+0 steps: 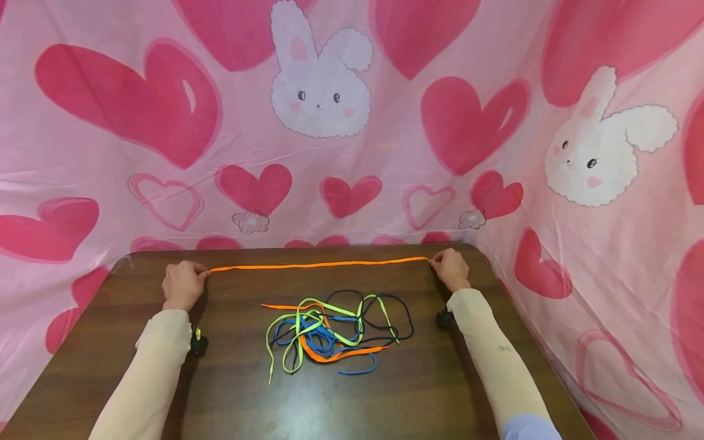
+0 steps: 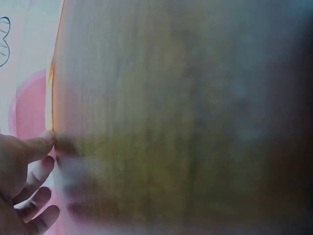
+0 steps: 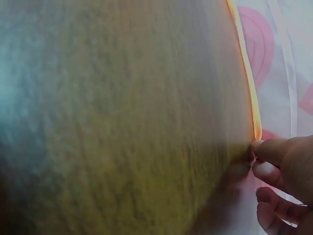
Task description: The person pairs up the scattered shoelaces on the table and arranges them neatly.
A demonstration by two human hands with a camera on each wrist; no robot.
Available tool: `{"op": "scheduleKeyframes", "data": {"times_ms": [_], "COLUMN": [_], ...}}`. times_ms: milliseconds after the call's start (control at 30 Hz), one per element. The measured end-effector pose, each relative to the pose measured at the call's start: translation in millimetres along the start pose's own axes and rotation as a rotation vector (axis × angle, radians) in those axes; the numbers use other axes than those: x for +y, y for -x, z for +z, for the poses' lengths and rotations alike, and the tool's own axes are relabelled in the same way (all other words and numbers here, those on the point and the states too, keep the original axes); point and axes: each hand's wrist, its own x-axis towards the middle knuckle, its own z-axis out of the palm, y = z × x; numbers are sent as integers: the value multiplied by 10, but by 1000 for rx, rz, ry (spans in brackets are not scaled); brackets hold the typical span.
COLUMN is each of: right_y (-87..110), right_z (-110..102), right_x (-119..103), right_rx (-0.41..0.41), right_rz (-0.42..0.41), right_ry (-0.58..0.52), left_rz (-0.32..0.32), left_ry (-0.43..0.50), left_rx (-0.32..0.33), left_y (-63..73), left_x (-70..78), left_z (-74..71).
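Observation:
An orange shoelace runs nearly straight from left to right along the far side of the table. Its left end is pinched by my left hand, between thumb and fingers. At the other end my right hand pinches the lace near the table's far right corner. The left wrist view shows the lace leaving the left thumb tip; the right wrist view shows the lace rising from the right fingertips. Nearer to me lies a loose tangle of laces: lime green, blue, black and orange.
The brown wooden table carries the tangle at its middle. A pink cloth with hearts and rabbits hangs behind it and along the right side. Small dark devices sit at the left wrist and right wrist.

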Motion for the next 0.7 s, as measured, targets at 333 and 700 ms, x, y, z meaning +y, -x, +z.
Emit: {"op": "scheduleKeyframes", "data": {"times_ms": [333, 700], "right_y": [117, 827], "right_z": [-145, -206], "right_x": [-195, -1246], "right_rx": [-80, -155], "right_rz": [-42, -266], "right_ry": [-5, -123], "left_rz": [188, 301], "left_ry": [-10, 211], "left_rx": [111, -414], "left_y": [57, 333], "left_x": [150, 1139], "left_z": [-136, -475]}}
